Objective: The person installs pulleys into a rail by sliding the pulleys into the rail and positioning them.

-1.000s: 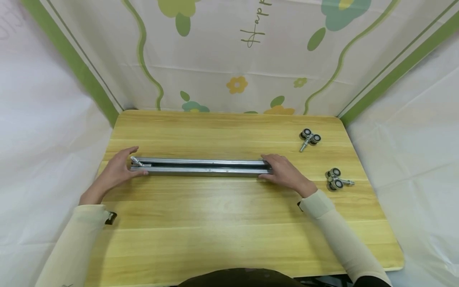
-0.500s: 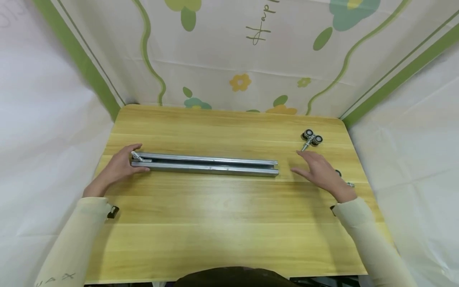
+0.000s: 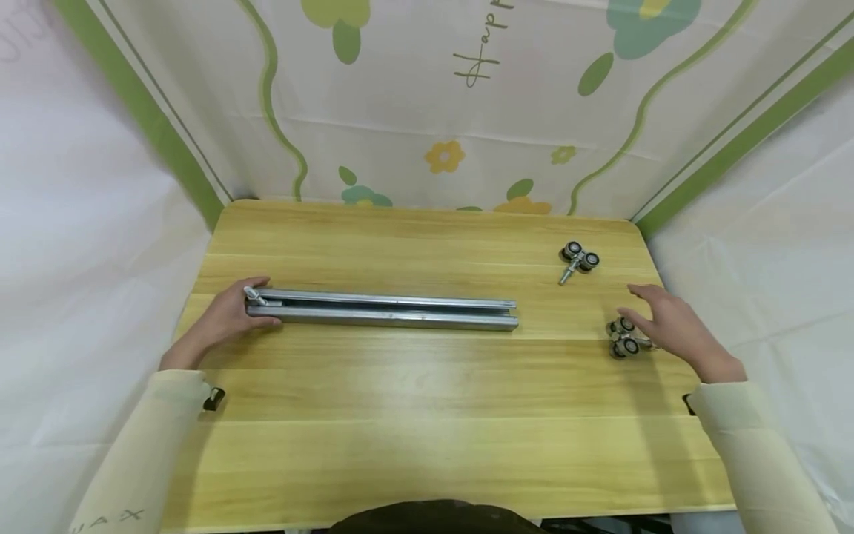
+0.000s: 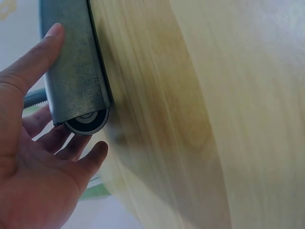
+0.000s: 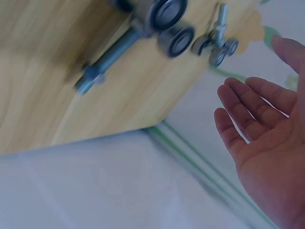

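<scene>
A long slotted metal rail (image 3: 400, 319) lies across the table, and my left hand (image 3: 220, 319) grips its left end, thumb along the near side. Inside that end sits a trolley roller whose threaded bolt (image 3: 253, 295) sticks up through the slot. The left wrist view shows one roller wheel (image 4: 88, 124) protruding slightly from the rail's end. On the right, my right hand (image 3: 680, 330) hovers with fingers spread above a loose trolley roller (image 3: 627, 346), partly covering its bolt. In the right wrist view, this hand (image 5: 267, 143) holds nothing.
Another trolley roller (image 3: 574, 256) lies towards the table's back right, bolt pointing forward. The wooden table (image 3: 400, 415) has white cloth walls at its left, right and back; the back cloth (image 3: 400, 89) carries printed flowers.
My right hand has let go of the rail's right end and moved right, over the nearer loose roller. My left hand has stayed at the rail's left end.
</scene>
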Demonstrator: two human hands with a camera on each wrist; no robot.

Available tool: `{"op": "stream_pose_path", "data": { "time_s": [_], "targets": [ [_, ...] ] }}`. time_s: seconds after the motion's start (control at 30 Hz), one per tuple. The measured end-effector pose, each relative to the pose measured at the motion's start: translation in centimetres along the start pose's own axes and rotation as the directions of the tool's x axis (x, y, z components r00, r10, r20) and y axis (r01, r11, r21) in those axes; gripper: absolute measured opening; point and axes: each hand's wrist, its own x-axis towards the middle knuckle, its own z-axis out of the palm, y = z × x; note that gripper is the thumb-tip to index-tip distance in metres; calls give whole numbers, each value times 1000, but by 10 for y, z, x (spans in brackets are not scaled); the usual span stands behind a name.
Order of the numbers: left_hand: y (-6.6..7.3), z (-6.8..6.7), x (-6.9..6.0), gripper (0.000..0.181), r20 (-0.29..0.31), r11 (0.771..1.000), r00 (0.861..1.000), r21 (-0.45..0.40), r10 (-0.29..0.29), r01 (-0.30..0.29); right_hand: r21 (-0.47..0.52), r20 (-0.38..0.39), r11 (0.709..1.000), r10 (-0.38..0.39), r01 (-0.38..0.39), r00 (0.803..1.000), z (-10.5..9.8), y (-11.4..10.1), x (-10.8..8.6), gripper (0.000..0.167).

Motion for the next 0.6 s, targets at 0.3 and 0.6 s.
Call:
{"op": "stream_pose_path", "data": {
  "time_s": [0.3, 0.6],
  "targets": [
    [1, 3, -1, 94, -8, 1000, 1000, -22, 4, -5, 1, 133, 999, 37, -37, 990, -2, 43, -23, 50],
    [-1, 5, 0, 93, -9, 999, 1000, -39, -2, 2, 26, 245, 997, 61, -70, 968, 13, 55, -36, 53]
  ]
}}
